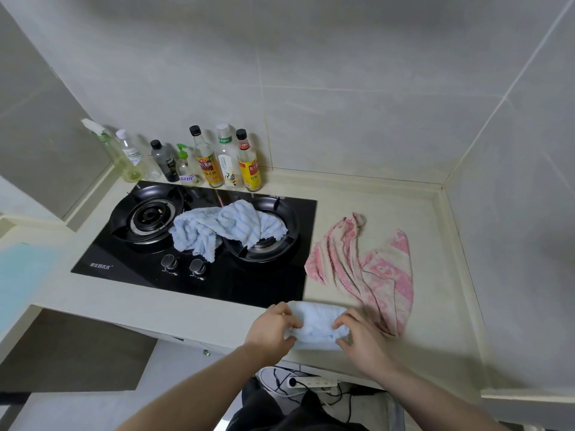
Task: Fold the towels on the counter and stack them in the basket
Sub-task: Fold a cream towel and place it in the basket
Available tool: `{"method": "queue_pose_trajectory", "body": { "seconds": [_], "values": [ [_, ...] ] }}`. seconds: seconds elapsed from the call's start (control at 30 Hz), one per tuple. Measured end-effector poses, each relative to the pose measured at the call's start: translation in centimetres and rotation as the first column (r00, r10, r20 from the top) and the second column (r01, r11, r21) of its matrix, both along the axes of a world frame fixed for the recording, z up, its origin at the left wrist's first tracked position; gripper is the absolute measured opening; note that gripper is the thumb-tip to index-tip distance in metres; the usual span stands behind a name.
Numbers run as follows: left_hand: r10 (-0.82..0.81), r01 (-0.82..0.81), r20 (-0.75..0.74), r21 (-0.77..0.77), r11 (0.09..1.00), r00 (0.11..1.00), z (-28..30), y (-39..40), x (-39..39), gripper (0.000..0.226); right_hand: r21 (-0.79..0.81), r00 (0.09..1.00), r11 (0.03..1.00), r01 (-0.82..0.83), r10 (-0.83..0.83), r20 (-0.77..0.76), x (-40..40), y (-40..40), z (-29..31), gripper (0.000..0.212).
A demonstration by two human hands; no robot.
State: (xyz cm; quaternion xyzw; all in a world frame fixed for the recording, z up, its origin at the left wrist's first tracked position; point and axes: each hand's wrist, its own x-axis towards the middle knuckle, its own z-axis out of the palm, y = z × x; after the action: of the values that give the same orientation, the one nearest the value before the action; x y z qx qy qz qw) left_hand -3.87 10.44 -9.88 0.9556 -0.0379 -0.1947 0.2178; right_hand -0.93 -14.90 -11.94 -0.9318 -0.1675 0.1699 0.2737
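Observation:
A small pale blue towel lies folded into a compact bundle at the counter's front edge. My left hand grips its left end and my right hand grips its right end. A pink and cream patterned towel lies crumpled on the counter just beyond and right of my right hand. A blue striped towel is heaped across the middle of the black gas stove. No basket is in view.
Several bottles stand along the wall behind the stove. A light blue surface shows at the far left. A power strip and cables lie on the floor below the cream counter.

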Motion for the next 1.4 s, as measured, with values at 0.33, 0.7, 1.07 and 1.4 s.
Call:
{"method": "queue_pose_trajectory", "body": {
  "seconds": [0.33,0.7,1.07,1.4],
  "values": [
    [-0.101,0.114,-0.061,0.266,0.957,0.993,-0.7,-2.3,-0.4,0.052,0.058,0.964,0.970,0.237,-0.228,-0.136,-0.5,1.5,-0.8,0.013],
    [-0.058,0.082,-0.083,0.322,0.943,0.995,-0.2,-2.9,0.1,0.015,-0.014,0.685,0.776,0.631,-0.565,-0.460,0.1,2.6,-1.1,0.036],
    [0.085,-0.076,-0.140,0.071,0.995,0.986,0.2,-2.0,-0.2,0.019,-0.015,0.592,0.739,0.673,-0.552,-0.587,-0.2,2.7,-0.2,0.043],
    [0.144,-0.141,-0.157,0.031,0.990,0.977,0.2,-2.0,-0.7,0.017,-0.031,0.754,0.812,0.583,-0.554,-0.352,-0.8,3.4,1.3,0.034]
  ]
}}
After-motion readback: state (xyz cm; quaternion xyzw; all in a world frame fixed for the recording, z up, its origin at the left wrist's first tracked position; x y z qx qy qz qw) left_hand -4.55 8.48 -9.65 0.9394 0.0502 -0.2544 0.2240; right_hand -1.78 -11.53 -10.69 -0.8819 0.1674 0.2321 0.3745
